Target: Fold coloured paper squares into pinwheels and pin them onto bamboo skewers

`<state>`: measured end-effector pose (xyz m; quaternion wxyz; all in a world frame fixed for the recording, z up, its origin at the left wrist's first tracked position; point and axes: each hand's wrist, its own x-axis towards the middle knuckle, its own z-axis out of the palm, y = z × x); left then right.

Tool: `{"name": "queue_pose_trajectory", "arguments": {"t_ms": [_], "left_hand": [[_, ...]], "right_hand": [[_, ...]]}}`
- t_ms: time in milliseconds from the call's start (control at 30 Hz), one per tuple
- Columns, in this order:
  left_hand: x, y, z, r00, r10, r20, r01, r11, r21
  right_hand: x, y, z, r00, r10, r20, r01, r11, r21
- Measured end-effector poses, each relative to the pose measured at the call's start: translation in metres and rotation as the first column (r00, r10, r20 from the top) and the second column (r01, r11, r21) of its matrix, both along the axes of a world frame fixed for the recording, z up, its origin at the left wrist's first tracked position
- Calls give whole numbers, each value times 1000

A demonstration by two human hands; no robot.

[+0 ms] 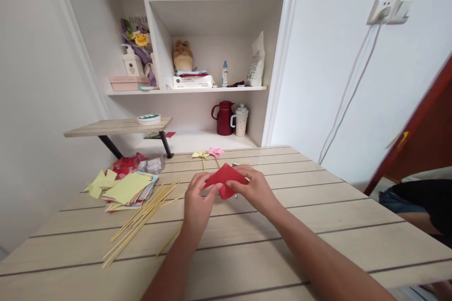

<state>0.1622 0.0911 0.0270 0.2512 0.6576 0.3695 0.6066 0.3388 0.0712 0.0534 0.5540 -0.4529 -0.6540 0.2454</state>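
Note:
A folded sheet of red paper [225, 176] is held above the table between both hands. My left hand [200, 195] pinches its left side, with the thumb on the near face. On the other side, my right hand [252, 186] grips the paper with its thumb pressed near the middle. The fingers behind the paper are partly hidden. Just beyond the hands lie a yellow paper pinwheel [200, 154] and a pink paper pinwheel [215, 152] on sticks. Thin wooden sticks [144, 218] lie loosely bunched left of my left hand.
Stacked coloured paper [129, 188] lies at the left, near red paper pieces and a clear container [151, 164]. Behind stands a small raised shelf [113, 127] on black legs. A red jug [224, 117] and a cup [241, 120] stand at the back. Someone's leg shows at right.

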Motion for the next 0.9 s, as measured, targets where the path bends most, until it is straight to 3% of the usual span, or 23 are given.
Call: {"name": "queue_pose_trajectory", "arguments": {"t_ms": [100, 233, 333, 733, 900], "left_hand": [[-3, -2, 3, 974, -44, 221, 90, 975, -201], [0, -7, 8, 936, -187, 299, 292, 886, -360], [4, -12, 11, 906, -255, 337, 378, 846, -376], [5, -7, 5, 882, -130, 454, 358, 810, -464], [1, -6, 8, 828, -79, 555, 375, 814, -443]], "right_hand": [[0, 0, 2, 922, 36, -385, -138, 961, -239], [1, 2, 1, 782, 40, -622, -254, 931, -260], [-2, 1, -1, 777, 58, -627, -291, 916, -276], [-15, -2, -11, 820, 144, -553, -365, 877, -313], [-14, -5, -9, 879, 188, -439, -331, 902, -277]]}}
